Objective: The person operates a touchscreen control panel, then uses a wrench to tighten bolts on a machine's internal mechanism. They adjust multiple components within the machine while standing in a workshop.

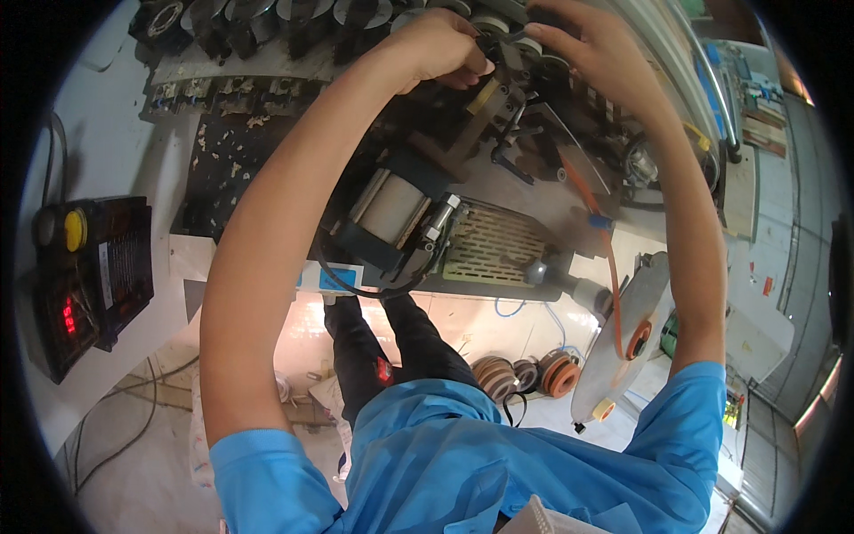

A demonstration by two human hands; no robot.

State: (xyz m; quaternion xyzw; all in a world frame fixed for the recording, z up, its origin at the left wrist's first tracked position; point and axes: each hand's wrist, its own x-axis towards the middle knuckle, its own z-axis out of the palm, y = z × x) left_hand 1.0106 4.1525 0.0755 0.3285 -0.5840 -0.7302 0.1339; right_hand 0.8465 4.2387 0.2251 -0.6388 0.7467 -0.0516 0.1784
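Both my arms reach to the far side of a dark machine (463, 142). My left hand (440, 49) is closed, its fingertips pinched together beside small rollers; what they hold, if anything, is hidden. On the other side of the rollers (492, 25) is my right hand (596, 49), its thumb pointing in toward the left hand and its fingers curled. I cannot make out what lies between that thumb and fingers. Just below the hands sit a metal bracket and a black clamp lever (511, 167).
A row of round dark rollers (302, 13) runs along the far left. Nearer stands a motor-like cylinder (389, 206) beside a slotted plate (494, 245). An orange strip (614, 267) runs to a reel disc (614, 365). A control box (89, 276) with a red display is at left.
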